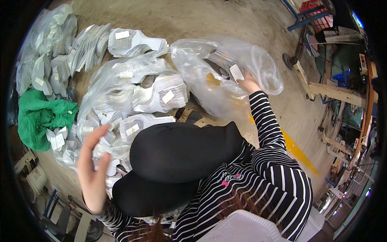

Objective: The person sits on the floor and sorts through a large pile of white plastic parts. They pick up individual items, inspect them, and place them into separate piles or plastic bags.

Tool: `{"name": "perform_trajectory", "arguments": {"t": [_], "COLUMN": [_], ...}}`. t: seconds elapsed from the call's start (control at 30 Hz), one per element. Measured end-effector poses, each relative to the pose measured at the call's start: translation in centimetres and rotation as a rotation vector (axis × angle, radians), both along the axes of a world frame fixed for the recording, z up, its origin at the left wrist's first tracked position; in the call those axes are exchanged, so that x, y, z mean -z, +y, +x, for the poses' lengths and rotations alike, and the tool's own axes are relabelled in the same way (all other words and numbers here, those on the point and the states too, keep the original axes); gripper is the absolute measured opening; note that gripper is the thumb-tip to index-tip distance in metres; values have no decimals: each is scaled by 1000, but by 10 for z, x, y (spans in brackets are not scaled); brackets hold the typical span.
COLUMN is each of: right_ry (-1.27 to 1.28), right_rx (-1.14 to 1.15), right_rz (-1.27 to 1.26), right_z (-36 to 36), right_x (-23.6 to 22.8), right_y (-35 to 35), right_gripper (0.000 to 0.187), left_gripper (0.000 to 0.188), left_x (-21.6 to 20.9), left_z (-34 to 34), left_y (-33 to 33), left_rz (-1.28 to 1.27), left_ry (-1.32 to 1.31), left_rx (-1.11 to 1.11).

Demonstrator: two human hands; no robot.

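My right hand (249, 82) reaches over a clear plastic bag (266, 64) at the upper middle. Its fingers are closed at the end of a bundle of white-grey cut pieces (221, 58), beside a white paper label (236, 73); the fingertips are partly hidden. My left hand (94, 169) is raised at the lower left with its thumb and fingers apart, holding nothing. Below and beyond it lie several banded bundles of shaped pieces (157, 94), many with white labels, spread on another clear plastic bag (96, 82).
A green cloth (40, 117) lies at the left, below a filled plastic bag (56, 30). More bundles (90, 44) stand at the back. Wooden and metal frames line the right, with a red crate (316, 18) at the top right. A yellow strip (300, 153) marks the floor.
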State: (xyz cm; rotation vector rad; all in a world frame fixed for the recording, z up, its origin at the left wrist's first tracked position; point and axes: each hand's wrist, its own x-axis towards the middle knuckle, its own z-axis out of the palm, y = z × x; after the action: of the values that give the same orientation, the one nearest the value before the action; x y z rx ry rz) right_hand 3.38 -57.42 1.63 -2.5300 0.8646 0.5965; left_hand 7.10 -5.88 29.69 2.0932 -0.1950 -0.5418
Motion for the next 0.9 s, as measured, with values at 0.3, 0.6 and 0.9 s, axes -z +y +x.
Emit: {"name": "perform_trajectory", "arguments": {"t": [0.3, 0.6, 0.9], "right_ry": [-39, -200, -249], "right_rx": [131, 84, 596], "right_rz": [115, 127, 957], "right_z": [4, 55, 51], "right_x": [33, 90, 78], "right_y": [-7, -13, -39], "right_gripper": [114, 87, 31], "left_gripper": [52, 48, 44], "left_x": [7, 15, 16], "left_z": [-39, -47, -46], "left_y": [-101, -96, -99], "left_rz": [173, 237, 233], "left_ry": [-330, -342, -434], "left_rx": [1056, 1081, 1090]}}
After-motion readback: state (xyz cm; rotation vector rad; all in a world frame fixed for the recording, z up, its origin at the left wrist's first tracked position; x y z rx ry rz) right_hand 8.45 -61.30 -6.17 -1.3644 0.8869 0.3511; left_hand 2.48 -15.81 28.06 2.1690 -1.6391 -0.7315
